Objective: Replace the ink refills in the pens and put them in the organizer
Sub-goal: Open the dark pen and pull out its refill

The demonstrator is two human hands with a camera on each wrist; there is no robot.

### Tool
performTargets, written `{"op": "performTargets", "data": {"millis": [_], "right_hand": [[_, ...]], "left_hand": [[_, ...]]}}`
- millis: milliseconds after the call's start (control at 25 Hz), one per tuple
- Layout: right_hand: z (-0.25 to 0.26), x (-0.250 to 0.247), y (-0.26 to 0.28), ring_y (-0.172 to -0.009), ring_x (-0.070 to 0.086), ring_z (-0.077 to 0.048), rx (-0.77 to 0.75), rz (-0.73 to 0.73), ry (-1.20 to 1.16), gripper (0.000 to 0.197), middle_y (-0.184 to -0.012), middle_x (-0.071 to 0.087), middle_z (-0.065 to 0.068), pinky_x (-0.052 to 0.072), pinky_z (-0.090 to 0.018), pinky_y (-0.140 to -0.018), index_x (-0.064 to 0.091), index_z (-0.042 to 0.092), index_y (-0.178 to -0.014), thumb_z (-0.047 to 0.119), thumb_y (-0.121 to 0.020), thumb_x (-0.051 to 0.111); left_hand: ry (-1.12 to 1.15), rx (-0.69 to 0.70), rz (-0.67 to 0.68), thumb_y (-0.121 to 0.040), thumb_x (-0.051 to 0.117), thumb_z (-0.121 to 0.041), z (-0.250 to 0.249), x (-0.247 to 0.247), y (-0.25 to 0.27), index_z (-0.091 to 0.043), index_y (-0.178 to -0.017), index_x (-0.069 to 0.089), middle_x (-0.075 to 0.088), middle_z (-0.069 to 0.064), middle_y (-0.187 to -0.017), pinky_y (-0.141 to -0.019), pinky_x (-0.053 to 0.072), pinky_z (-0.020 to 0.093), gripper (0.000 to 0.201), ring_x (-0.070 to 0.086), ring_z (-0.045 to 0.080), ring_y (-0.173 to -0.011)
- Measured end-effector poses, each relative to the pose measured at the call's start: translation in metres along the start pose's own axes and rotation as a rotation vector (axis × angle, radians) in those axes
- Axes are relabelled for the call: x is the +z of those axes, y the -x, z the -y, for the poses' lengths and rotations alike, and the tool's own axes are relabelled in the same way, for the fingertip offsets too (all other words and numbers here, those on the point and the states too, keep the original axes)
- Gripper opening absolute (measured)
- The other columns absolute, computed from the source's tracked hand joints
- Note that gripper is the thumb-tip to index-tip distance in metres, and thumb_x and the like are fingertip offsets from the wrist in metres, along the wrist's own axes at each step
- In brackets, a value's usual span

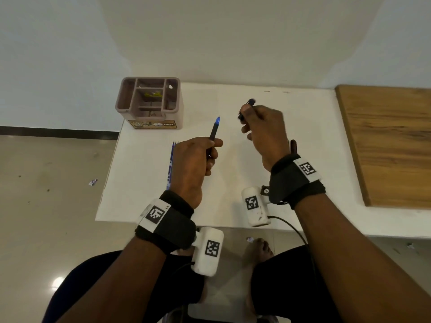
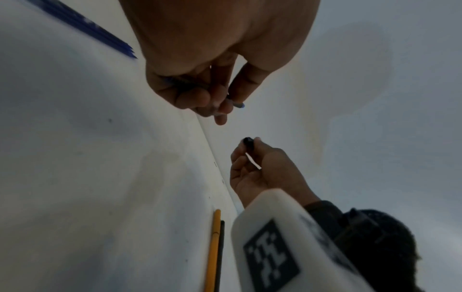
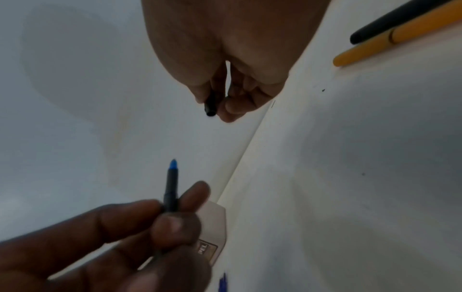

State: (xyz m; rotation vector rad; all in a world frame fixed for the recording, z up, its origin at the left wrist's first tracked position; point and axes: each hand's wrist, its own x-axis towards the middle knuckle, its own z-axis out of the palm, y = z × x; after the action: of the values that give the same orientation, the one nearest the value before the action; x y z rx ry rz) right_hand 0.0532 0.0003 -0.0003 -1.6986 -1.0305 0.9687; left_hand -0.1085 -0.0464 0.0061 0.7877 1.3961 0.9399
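My left hand (image 1: 198, 157) grips a dark pen barrel (image 1: 213, 132) whose blue tip (image 1: 217, 120) points up and away; the same barrel (image 3: 171, 195) shows in the right wrist view. To its right, my right hand (image 1: 261, 129) pinches a short black pen piece (image 1: 247, 108), seen end-on as the black piece (image 3: 210, 106) between thumb and fingers. The two parts are apart, a hand's width between them. The mauve organizer (image 1: 149, 102) stands at the table's back left. Several blue refills (image 1: 171, 166) lie on the white table, partly hidden under my left hand.
A yellow pen (image 3: 390, 39) and a black pen (image 3: 395, 21) lie side by side under my right wrist, mostly hidden in the head view. A wooden board (image 1: 387, 141) covers the table's right side. The white table (image 1: 151, 194) ends near my knees.
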Motion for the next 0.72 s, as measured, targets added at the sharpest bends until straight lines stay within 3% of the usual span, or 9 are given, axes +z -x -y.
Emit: {"op": "performTargets", "data": {"millis": [120, 200, 280, 400, 480, 560, 640, 720], "right_hand": [[-0.015, 0.032, -0.005, -0.081, 0.072, -0.023, -0.075, 0.148, 0.346, 0.031, -0.088, 0.076, -0.004, 0.059, -0.040, -0.081, 0.077, 0.009, -0.093, 0.036, -0.100, 0.064], [-0.023, 0.045, -0.010, -0.080, 0.068, -0.027, -0.104, 0.177, 0.519, 0.031, -0.083, 0.072, -0.007, 0.053, -0.038, -0.070, 0.075, 0.008, -0.089, 0.036, -0.097, 0.066], [-0.028, 0.053, -0.010, -0.075, 0.060, -0.028, -0.120, 0.182, 0.689, 0.034, -0.079, 0.066, -0.008, 0.039, -0.031, -0.060, 0.071, 0.005, -0.086, 0.038, -0.096, 0.067], [-0.026, 0.057, -0.006, -0.073, 0.053, -0.026, -0.121, 0.163, 0.777, 0.039, -0.075, 0.059, -0.006, 0.037, -0.034, -0.065, 0.065, 0.006, -0.084, 0.042, -0.098, 0.064], [-0.015, 0.052, 0.000, -0.070, 0.051, -0.023, -0.123, 0.081, 0.734, 0.042, -0.070, 0.058, -0.003, 0.039, -0.035, -0.070, 0.063, 0.007, -0.080, 0.042, -0.102, 0.056], [0.000, 0.041, 0.009, -0.065, 0.056, -0.022, -0.103, 0.015, 0.477, 0.043, -0.066, 0.061, -0.004, 0.045, -0.036, -0.068, 0.065, 0.006, -0.078, 0.037, -0.105, 0.053], [0.016, 0.031, 0.030, -0.065, 0.063, -0.017, -0.015, 0.079, 0.108, 0.036, -0.074, 0.072, -0.006, 0.054, -0.033, -0.068, 0.073, 0.008, -0.086, 0.038, -0.102, 0.060], [0.023, 0.024, 0.047, -0.063, 0.063, -0.011, -0.042, 0.097, -0.002, 0.031, -0.073, 0.074, -0.002, 0.057, -0.030, -0.068, 0.075, 0.010, -0.089, 0.040, -0.095, 0.073]], "left_hand": [[-0.004, 0.010, -0.015, -0.100, 0.052, -0.015, 0.000, -0.010, -0.010, -0.008, -0.099, 0.079, 0.061, 0.004, -0.072, -0.054, 0.041, 0.023, 0.027, 0.047, 0.012, -0.058], [-0.009, -0.011, -0.017, -0.100, 0.054, -0.014, 0.000, -0.012, -0.015, -0.013, -0.094, 0.078, 0.061, 0.004, -0.070, -0.056, 0.041, 0.025, 0.025, 0.047, 0.012, -0.058], [-0.022, -0.005, -0.013, -0.101, 0.054, -0.012, 0.001, -0.013, -0.018, -0.016, -0.094, 0.076, 0.062, 0.004, -0.068, -0.054, 0.042, 0.025, 0.024, 0.048, 0.013, -0.056], [-0.028, 0.026, -0.003, -0.102, 0.054, -0.009, 0.001, -0.015, -0.019, -0.012, -0.100, 0.075, 0.064, 0.005, -0.069, -0.053, 0.043, 0.024, 0.021, 0.049, 0.013, -0.056], [-0.014, 0.029, 0.001, -0.102, 0.055, -0.010, 0.001, -0.016, -0.017, -0.011, -0.098, 0.074, 0.066, 0.005, -0.070, -0.056, 0.046, 0.026, 0.020, 0.052, 0.014, -0.058], [0.004, 0.043, -0.005, -0.101, 0.058, -0.011, 0.000, -0.016, -0.015, -0.012, -0.092, 0.074, 0.068, 0.007, -0.072, -0.060, 0.049, 0.029, 0.019, 0.054, 0.016, -0.061], [0.008, 0.097, 0.017, -0.100, 0.061, -0.013, 0.000, -0.014, -0.010, -0.010, -0.093, 0.075, 0.070, 0.008, -0.074, -0.060, 0.049, 0.029, 0.016, 0.055, 0.018, -0.064], [-0.010, 0.179, 0.060, -0.102, 0.063, -0.016, 0.000, -0.007, -0.001, -0.007, -0.100, 0.076, 0.069, 0.007, -0.074, -0.059, 0.048, 0.025, 0.016, 0.055, 0.016, -0.063]]}}
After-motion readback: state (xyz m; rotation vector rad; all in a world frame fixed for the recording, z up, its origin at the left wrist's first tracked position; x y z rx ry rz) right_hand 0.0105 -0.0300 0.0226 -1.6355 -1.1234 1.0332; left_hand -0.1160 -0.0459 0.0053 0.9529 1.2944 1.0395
